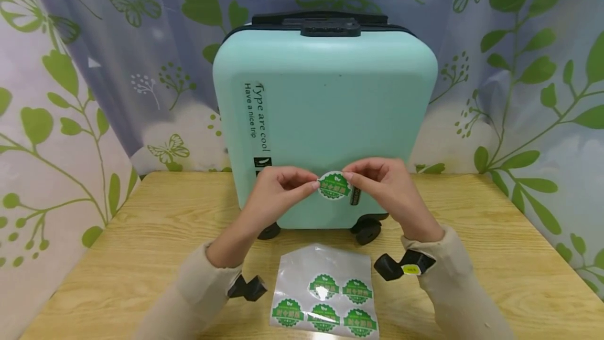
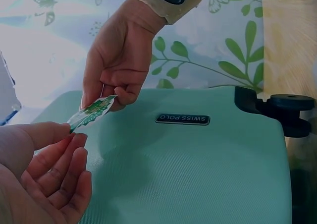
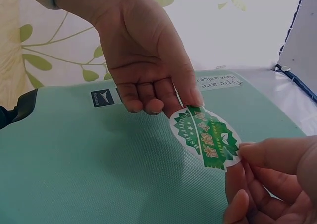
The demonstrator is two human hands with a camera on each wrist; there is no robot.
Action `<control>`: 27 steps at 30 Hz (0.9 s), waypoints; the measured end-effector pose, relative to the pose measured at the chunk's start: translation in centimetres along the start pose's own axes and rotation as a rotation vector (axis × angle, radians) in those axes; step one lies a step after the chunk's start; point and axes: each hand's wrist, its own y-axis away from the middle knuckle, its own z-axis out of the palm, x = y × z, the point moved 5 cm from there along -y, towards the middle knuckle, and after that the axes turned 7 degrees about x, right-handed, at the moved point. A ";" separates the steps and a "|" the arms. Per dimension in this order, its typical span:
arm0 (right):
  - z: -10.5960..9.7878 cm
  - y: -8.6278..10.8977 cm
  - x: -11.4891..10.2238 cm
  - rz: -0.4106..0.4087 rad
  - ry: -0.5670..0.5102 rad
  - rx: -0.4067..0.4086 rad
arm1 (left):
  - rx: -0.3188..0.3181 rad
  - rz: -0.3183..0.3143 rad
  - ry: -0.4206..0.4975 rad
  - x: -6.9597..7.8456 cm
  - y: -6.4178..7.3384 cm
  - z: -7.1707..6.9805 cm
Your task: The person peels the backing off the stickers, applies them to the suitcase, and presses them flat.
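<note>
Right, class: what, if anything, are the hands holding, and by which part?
A round green sticker, pinched at opposite edges by the left hand and right hand.

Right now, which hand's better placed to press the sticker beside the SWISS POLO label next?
Right hand, probably: it pinches the sticker's edge nearer the label; the left hand pinches the opposite edge.

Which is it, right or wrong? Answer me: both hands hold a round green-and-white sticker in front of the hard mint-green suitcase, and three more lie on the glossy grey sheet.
Wrong count: the head view shows five round green stickers on the glossy grey sheet. Otherwise right: left hand and right hand hold a round green-and-white sticker in front of the hard mint-green suitcase.
</note>
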 end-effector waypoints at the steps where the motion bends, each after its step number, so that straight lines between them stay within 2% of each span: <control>1: 0.0 0.0 0.0 -0.003 -0.001 0.000 | 0.006 0.007 0.002 0.1 0.0 0.0; 8: 0.0 -0.1 -0.3 -0.009 -0.014 0.014 | 0.043 0.018 -0.003 0.3 -0.2 0.1; 15: -0.2 -0.1 -0.4 -0.030 -0.072 0.043 | 0.072 0.037 -0.002 0.6 -0.3 0.0; 23: -0.3 0.0 -0.6 -0.085 -0.120 0.112 | 0.121 0.071 0.008 0.9 -0.2 -0.2; 27: -0.6 0.0 -0.5 -0.099 -0.157 0.180 | 0.149 0.106 0.017 1.0 -0.2 -0.4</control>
